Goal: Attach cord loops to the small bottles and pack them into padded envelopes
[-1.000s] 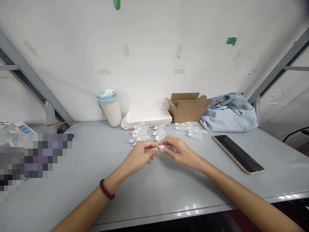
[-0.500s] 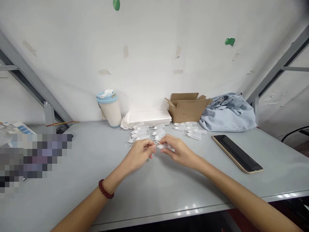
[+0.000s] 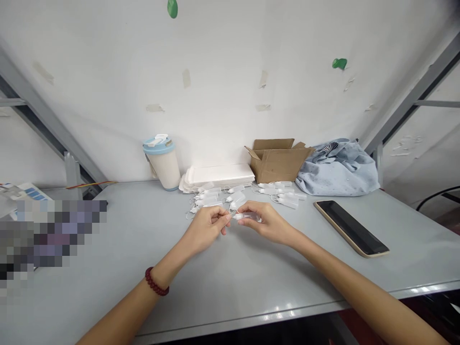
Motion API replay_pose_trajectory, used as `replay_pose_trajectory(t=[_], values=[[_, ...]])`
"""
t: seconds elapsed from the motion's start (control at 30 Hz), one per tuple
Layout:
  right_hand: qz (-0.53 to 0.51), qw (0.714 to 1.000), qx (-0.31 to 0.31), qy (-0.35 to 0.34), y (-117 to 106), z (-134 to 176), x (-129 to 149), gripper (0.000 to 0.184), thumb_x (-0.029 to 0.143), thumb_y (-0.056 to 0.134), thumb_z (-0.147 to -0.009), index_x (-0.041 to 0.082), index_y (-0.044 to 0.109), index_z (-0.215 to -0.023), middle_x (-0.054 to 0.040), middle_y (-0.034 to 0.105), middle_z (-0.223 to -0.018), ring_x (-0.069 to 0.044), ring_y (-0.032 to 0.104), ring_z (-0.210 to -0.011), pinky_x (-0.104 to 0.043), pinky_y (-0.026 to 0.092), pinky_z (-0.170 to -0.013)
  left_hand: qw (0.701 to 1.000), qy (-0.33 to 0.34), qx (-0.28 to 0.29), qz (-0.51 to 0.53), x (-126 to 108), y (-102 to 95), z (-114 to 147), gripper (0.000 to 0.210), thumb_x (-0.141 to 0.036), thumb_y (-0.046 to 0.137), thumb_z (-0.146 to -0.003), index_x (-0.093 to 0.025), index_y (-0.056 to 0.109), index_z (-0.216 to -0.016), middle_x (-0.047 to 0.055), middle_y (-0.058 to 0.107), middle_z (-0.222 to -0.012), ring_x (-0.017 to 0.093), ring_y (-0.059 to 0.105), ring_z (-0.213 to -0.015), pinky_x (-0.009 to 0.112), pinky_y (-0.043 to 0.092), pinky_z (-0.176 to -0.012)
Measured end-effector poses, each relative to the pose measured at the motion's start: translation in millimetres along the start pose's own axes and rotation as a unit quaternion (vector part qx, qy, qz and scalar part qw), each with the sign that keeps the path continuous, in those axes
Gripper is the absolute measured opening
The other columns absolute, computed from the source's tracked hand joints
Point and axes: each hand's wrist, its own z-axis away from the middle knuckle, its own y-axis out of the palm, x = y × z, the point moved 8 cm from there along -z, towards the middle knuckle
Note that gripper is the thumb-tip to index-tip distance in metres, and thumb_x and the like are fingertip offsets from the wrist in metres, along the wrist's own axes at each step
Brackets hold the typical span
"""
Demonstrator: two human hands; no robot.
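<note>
My right hand (image 3: 266, 223) pinches a small translucent dropper bottle (image 3: 250, 216) between thumb and fingers, its white nozzle pointing left. My left hand (image 3: 210, 225) is closed in a pinch right at the nozzle's tip; whatever its fingertips hold is too small to make out. A thin white cord loop shows between the two hands. Just behind them lie similar bottles (image 3: 237, 196), with more bottles (image 3: 206, 195) to the left and another group (image 3: 288, 200) to the right, all with white tips and thin cords.
At the back stand a cream tumbler (image 3: 166, 167) with a blue lid, a stack of white flat packets (image 3: 221, 173) and an open cardboard box (image 3: 282, 163). A light blue cloth bundle (image 3: 338, 172) sits to the right. Nearer, a phone (image 3: 350, 227) lies on the grey table (image 3: 230, 287).
Both hands stay close together in almost the same place around the dropper bottle. The whole view has shifted very slightly.
</note>
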Motion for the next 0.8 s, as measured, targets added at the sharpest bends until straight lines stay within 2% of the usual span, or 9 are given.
replay_pose_trajectory(t=[0.13,0.27,0.33,0.43,0.57,0.7,0.8], values=[[-0.005,1.0,0.009,0.019,1,0,-2,0.019,0.033,0.056,-0.084,0.018,0.063,-0.093,-0.0035,0.066,-0.087,-0.015,0.057,-0.074,-0.025,0.04,-0.062,1.0,-0.003,-0.009,0.0,-1,-2.2,-1,0.022,-0.035,0.051,-0.079,-0.017,0.058,-0.07,0.0,0.059,-0.064,0.012,0.054,-0.056,0.025,0.04,-0.054],[-0.008,1.0,0.007,0.023,-2,-2,-10,0.022,0.034,0.054,-0.085,0.017,0.063,-0.096,-0.0027,0.065,-0.081,-0.014,0.053,-0.066,-0.025,0.041,-0.059,0.997,-0.023,-0.067,0.01,3,-14.0,-2,0.024,-0.037,0.053,-0.078,-0.016,0.059,-0.069,-0.001,0.058,-0.059,0.012,0.052,-0.053,0.024,0.04,-0.053],[-0.002,1.0,-0.012,0.021,-7,-4,-17,0.024,0.035,0.052,-0.086,0.017,0.063,-0.097,-0.0031,0.064,-0.079,-0.014,0.052,-0.064,-0.026,0.041,-0.059,0.993,-0.024,-0.114,0.028,5,-23.4,-2,0.025,-0.039,0.054,-0.078,-0.015,0.06,-0.073,0.0,0.06,-0.064,0.012,0.053,-0.054,0.024,0.041,-0.053],[0.033,0.997,-0.074,0.021,-21,-7,-32,0.028,0.036,0.05,-0.086,0.017,0.064,-0.1,-0.0049,0.063,-0.08,-0.016,0.053,-0.067,-0.028,0.042,-0.061,0.984,-0.015,-0.163,0.067,8,-34.4,-2,0.027,-0.042,0.054,-0.078,-0.016,0.06,-0.083,0.001,0.061,-0.073,0.012,0.055,-0.057,0.024,0.042,-0.053],[0.074,0.988,-0.133,0.025,-30,-11,-56,0.03,0.038,0.051,-0.084,0.018,0.065,-0.102,-0.0041,0.06,-0.074,-0.017,0.051,-0.065,-0.029,0.042,-0.062,0.98,-0.014,-0.177,0.093,8,-37.9,-1,0.027,-0.042,0.054,-0.078,-0.016,0.06,-0.083,0.0,0.061,-0.071,0.011,0.055,-0.056,0.023,0.042,-0.051],[0.07,0.987,-0.138,0.042,-30,-17,-74,0.031,0.037,0.051,-0.084,0.018,0.066,-0.104,-0.0008,0.056,-0.066,-0.016,0.049,-0.06,-0.03,0.042,-0.062,0.977,-0.011,-0.184,0.108,6,-37.9,1,0.026,-0.041,0.053,-0.079,-0.016,0.06,-0.084,0.0,0.061,-0.069,0.011,0.055,-0.055,0.022,0.042,-0.051],[0.063,0.989,-0.127,0.044,-28,-19,-78,0.031,0.033,0.048,-0.085,0.018,0.067,-0.103,-0.0024,0.06,-0.07,-0.017,0.053,-0.065,-0.03,0.043,-0.064,0.976,-0.008,-0.189,0.107,4,-38.5,2,0.027,-0.042,0.053,-0.08,-0.016,0.059,-0.085,0.0,0.061,-0.069,0.012,0.055,-0.055,0.023,0.042,-0.051]])
